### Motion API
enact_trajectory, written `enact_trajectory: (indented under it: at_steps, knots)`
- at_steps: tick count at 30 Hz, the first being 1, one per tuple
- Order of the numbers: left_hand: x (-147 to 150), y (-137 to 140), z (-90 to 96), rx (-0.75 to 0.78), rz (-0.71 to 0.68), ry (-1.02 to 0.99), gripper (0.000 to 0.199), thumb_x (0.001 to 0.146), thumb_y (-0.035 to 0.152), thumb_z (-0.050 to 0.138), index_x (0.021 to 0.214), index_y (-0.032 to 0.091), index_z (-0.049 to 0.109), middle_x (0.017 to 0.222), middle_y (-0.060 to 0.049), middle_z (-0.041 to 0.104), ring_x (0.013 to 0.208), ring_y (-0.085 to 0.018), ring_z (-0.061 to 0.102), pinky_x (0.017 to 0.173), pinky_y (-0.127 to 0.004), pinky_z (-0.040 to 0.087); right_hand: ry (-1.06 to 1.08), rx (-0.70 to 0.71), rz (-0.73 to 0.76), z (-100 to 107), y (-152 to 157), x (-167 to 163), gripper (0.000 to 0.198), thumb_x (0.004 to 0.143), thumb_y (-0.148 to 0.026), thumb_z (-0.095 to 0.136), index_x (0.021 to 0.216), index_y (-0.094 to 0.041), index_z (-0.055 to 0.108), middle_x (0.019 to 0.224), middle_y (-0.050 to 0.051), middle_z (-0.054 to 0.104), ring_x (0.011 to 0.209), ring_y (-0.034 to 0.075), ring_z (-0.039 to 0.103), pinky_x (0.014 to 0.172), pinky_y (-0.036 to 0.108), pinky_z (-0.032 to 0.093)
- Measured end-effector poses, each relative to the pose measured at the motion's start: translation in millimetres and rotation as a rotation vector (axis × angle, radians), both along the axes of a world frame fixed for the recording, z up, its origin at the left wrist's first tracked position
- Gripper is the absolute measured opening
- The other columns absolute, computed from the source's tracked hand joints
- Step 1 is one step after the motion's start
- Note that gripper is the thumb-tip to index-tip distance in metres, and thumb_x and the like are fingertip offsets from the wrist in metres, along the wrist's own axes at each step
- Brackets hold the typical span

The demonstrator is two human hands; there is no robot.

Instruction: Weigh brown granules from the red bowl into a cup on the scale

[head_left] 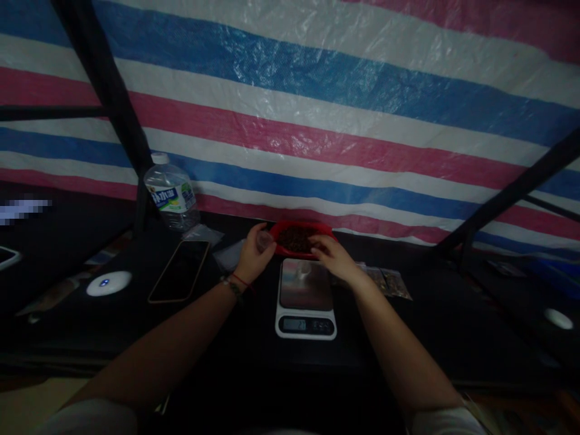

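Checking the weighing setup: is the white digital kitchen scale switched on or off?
On. The white digital kitchen scale shows lit figures on its front display, though they are too blurred to read.

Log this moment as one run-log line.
left hand: holds small clear cup | right hand: in red tray of dark bits | scale: bare

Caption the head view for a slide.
Both hands, left hand and right hand, at a red tray behind a scale.

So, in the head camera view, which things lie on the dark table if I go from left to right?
White round device → phone → left hand → kitchen scale → small clear bags → white round object at the far right.
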State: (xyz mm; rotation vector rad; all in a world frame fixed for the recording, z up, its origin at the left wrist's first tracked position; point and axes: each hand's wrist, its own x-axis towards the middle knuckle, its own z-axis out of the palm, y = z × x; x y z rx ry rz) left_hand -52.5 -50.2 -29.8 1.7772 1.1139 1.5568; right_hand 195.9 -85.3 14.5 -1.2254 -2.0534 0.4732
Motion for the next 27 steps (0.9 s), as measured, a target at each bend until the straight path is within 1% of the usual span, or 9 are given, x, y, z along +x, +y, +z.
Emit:
enact_trajectory:
  at_steps: [2, 4, 8, 12, 15, 19, 23, 25, 27]
  knots:
    - [-0.9, 0.4, 4.1, -0.022, 0.031, 0.111, 0.052, 0.077, 0.023, 0.063, 0.127, 0.016, 0.049, 0.099, -0.006, 0.067, 0.087, -0.018, 0.066, 0.084, -0.034, 0.053, -0.147, -0.014, 0.015, 6.4, 21.1, -1.8, 0.029, 0.09, -0.017, 0.053, 0.117, -0.017, 0.066, 0.12, 0.01, 0.066, 0.113, 0.02, 0.06, 0.103, 0.037, 0.044]
    - [-1.0, 1.1, 6.9, -0.049, 0.023, 0.257, 0.045, 0.076, 0.02, 0.061, 0.121, 0.016, 0.054, 0.105, -0.008, 0.068, 0.091, -0.02, 0.066, 0.087, -0.035, 0.053, -0.322, -0.073, 0.046, 10.4, 43.1, -9.2, 0.033, 0.087, -0.015, 0.057, 0.118, -0.015, 0.066, 0.123, 0.012, 0.065, 0.116, 0.022, 0.058, 0.105, 0.038, 0.042]
    - [1.2, 1.9, 7.8, -0.079, -0.029, 0.432, 0.036, 0.079, 0.019, 0.056, 0.115, 0.016, 0.059, 0.113, -0.011, 0.068, 0.102, -0.023, 0.066, 0.093, -0.036, 0.051, -0.545, -0.189, 0.149, 9.3, 76.5, -32.8, 0.042, 0.085, -0.026, 0.063, 0.126, -0.019, 0.064, 0.129, 0.011, 0.064, 0.115, 0.026, 0.06, 0.101, 0.036, 0.044]
    - [4.0, 1.4, 6.4, -0.106, -0.08, 0.476, 0.035, 0.078, 0.018, 0.057, 0.113, 0.017, 0.059, 0.111, -0.009, 0.069, 0.101, -0.022, 0.066, 0.091, -0.033, 0.052, -0.67, -0.215, 0.162, 4.9, 86.7, -53.0, 0.042, 0.082, -0.036, 0.067, 0.122, -0.022, 0.067, 0.125, 0.01, 0.066, 0.108, 0.027, 0.065, 0.091, 0.032, 0.049]
    - [5.3, 0.5, 5.9, -0.169, -0.145, 0.507, 0.032, 0.079, 0.02, 0.057, 0.11, 0.019, 0.059, 0.104, -0.007, 0.07, 0.094, -0.021, 0.068, 0.084, -0.032, 0.053, -0.721, -0.198, 0.185, 5.3, 85.9, -59.1, 0.035, 0.082, -0.031, 0.067, 0.114, -0.018, 0.071, 0.117, 0.012, 0.07, 0.102, 0.026, 0.067, 0.085, 0.029, 0.05]
    - [6.0, 1.1, 4.4, -0.19, -0.123, 0.521, 0.03, 0.079, 0.021, 0.058, 0.109, 0.018, 0.058, 0.103, -0.008, 0.07, 0.093, -0.022, 0.068, 0.082, -0.031, 0.052, -0.705, -0.184, 0.231, 7.8, 85.9, -54.3, 0.025, 0.084, -0.02, 0.062, 0.106, -0.016, 0.073, 0.109, 0.011, 0.073, 0.094, 0.022, 0.068, 0.081, 0.026, 0.048]
    - [6.8, 1.9, 2.9, -0.202, -0.076, 0.528, 0.03, 0.08, 0.025, 0.058, 0.109, 0.018, 0.058, 0.102, -0.009, 0.07, 0.091, -0.023, 0.068, 0.08, -0.032, 0.052, -0.679, -0.164, 0.201, 9.1, 89.4, -41.9, 0.024, 0.084, -0.016, 0.06, 0.103, -0.016, 0.074, 0.106, 0.009, 0.074, 0.091, 0.021, 0.067, 0.078, 0.025, 0.048]
    - [7.2, 1.6, 2.5, -0.198, -0.074, 0.516, 0.031, 0.081, 0.027, 0.059, 0.11, 0.018, 0.057, 0.101, -0.008, 0.07, 0.09, -0.023, 0.068, 0.08, -0.032, 0.052, -0.665, -0.149, 0.183, 10.6, 91.1, -36.3, 0.026, 0.084, -0.013, 0.058, 0.103, -0.016, 0.074, 0.105, 0.009, 0.074, 0.091, 0.02, 0.067, 0.079, 0.025, 0.047]
    - [7.6, 1.2, 2.4, -0.179, -0.085, 0.489, 0.033, 0.08, 0.028, 0.059, 0.111, 0.018, 0.057, 0.101, -0.008, 0.07, 0.091, -0.022, 0.068, 0.081, -0.032, 0.052, -0.649, -0.154, 0.206, 12.2, 91.7, -32.7, 0.027, 0.083, -0.015, 0.059, 0.106, -0.017, 0.073, 0.104, 0.008, 0.074, 0.091, 0.019, 0.067, 0.081, 0.024, 0.047]
